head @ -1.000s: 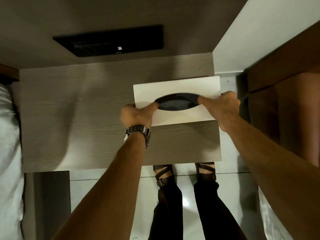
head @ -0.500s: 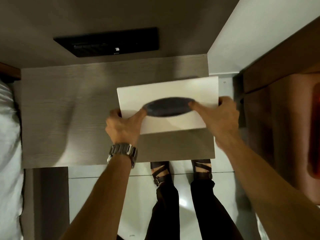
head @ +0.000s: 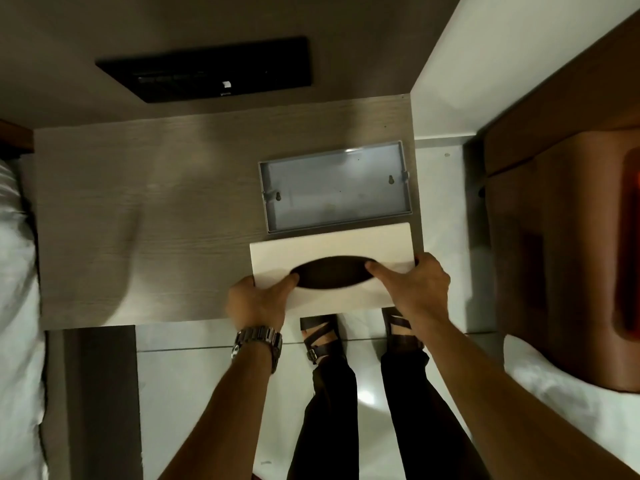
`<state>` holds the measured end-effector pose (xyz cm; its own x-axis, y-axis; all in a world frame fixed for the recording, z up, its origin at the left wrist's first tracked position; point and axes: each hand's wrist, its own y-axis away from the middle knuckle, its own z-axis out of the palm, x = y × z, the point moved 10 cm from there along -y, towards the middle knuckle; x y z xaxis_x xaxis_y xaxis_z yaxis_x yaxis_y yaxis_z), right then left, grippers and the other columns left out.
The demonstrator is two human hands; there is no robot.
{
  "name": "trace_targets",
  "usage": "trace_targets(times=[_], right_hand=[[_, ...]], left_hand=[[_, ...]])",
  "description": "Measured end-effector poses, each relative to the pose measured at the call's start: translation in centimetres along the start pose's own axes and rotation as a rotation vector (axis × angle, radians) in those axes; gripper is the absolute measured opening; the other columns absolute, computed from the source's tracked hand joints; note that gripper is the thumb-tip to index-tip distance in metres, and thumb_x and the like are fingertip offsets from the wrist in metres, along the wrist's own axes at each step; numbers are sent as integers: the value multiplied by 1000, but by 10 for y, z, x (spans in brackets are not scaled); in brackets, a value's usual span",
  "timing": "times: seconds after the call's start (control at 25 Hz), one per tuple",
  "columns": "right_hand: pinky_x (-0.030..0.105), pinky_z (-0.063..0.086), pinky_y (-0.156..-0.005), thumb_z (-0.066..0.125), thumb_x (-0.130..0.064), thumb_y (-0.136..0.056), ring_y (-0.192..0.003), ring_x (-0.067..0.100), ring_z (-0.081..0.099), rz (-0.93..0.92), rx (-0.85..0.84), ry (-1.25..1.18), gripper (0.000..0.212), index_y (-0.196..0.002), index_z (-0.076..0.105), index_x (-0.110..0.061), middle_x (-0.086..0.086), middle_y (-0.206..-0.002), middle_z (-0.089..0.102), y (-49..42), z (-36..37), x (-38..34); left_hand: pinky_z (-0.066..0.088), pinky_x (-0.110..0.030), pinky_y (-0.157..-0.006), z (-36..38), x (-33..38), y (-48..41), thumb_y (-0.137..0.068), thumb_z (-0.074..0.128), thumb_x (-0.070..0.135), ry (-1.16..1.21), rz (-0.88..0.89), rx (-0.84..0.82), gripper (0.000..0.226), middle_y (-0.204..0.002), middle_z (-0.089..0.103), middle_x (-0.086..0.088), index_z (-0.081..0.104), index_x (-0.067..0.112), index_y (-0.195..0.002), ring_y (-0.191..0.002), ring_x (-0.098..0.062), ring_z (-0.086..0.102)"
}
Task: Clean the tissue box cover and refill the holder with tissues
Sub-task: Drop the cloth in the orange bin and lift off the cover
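Observation:
The white tissue box cover [head: 346, 244] with a dark oval slot is lifted off and held near the table's front edge. My left hand [head: 258, 301] grips its left side, thumb at the slot's left end. My right hand [head: 414, 287] grips the right side, thumb at the slot's right end. Behind the cover, the grey holder base [head: 334, 188] lies flat on the wooden table [head: 156, 209]; it is a shallow tray with two keyhole mounts and no tissues in it.
A black panel [head: 207, 69] is set in the wall behind the table. White bedding [head: 17, 306] lies at the left, a brown headboard or cabinet [head: 561, 237] at the right. My feet in sandals stand on the pale floor [head: 207, 393] below the table edge.
Both hands pulled the cover toward me and off the base. The grey holder base, hidden under the cover before, is now uncovered on the table.

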<state>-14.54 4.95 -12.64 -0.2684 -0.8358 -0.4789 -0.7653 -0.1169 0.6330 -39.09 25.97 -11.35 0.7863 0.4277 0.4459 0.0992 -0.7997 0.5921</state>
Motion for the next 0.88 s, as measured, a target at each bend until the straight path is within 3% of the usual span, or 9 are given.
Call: trace_targets(times=[0.12, 0.24, 0.32, 0.44, 0.52, 0.6, 0.68, 0.76, 0.88], right_hand=[[42, 56, -91, 85, -58, -68, -116, 29, 61, 23, 19, -3, 81, -128, 55, -13, 7, -124, 63, -7, 5, -2], [42, 58, -92, 86, -59, -65, -114, 30, 62, 41, 8, 0, 84, -126, 58, -10, 10, -124, 65, -7, 3, -9], [37, 58, -91, 88, -58, -63, -111, 29, 65, 42, 24, -36, 84, -124, 60, -7, 11, -122, 68, -4, -2, -12], [45, 56, -97, 88, -60, -63, -119, 28, 62, 68, -52, -57, 90, -131, 56, -10, 8, -127, 65, -3, 2, -11], [50, 54, -100, 85, -63, -62, -122, 27, 58, 58, -109, -47, 92, -133, 53, -12, 5, -129, 63, -6, 5, -12], [47, 55, -97, 81, -69, -64, -120, 25, 58, 40, -130, -54, 93, -133, 51, -15, 3, -128, 62, -8, -2, -14], [31, 57, -83, 74, -71, -71, -112, 19, 58, 1, -87, -133, 86, -133, 52, -17, -5, -123, 60, -12, -25, -16], [15, 48, -75, 69, -66, -80, -108, 12, 56, -5, 4, -274, 70, -134, 52, -25, -11, -120, 58, -17, -65, -8], [20, 54, -78, 69, -52, -88, -107, 12, 63, 4, 239, -412, 48, -127, 59, -28, -8, -119, 67, -25, -154, 23]], left_hand=[[53, -27, -73, 3, 10, -9, -64, 90, 41, 23, 22, -6, 46, -92, 71, -1, 74, 12, -95, -85, -21, 65], [57, -37, -82, 4, 14, -19, -65, 89, 43, -28, 30, -35, 44, -97, 72, -5, 72, 13, -92, -89, -23, 66], [56, -34, -72, 7, 12, -23, -64, 88, 47, -28, 35, -64, 38, -93, 73, -4, 70, 20, -84, -84, -22, 67], [42, -24, -56, 5, 18, -21, -63, 87, 51, -110, 89, -50, 38, -93, 74, -7, 70, 21, -80, -67, -12, 57], [51, -33, -68, 0, 23, -18, -63, 86, 54, -174, 80, -22, 57, -104, 73, -16, 70, 10, -95, -78, -24, 61], [51, -51, -89, -10, 39, -10, -63, 83, 61, -246, 126, 58, 89, -126, 62, -24, 59, 1, -123, -110, -41, 58], [43, -62, -100, -14, 74, 9, -66, 77, 68, -287, 323, 141, 105, -142, 48, -27, 44, 0, -140, -129, -46, 45], [45, -62, -96, 3, 116, 44, -74, 72, 65, -239, 565, 131, 93, -142, 48, -25, 46, 4, -139, -127, -46, 46], [45, -53, -99, 65, 167, 108, -83, 73, 51, -198, 792, -39, 69, -135, 55, -22, 52, 8, -133, -122, -39, 52]])
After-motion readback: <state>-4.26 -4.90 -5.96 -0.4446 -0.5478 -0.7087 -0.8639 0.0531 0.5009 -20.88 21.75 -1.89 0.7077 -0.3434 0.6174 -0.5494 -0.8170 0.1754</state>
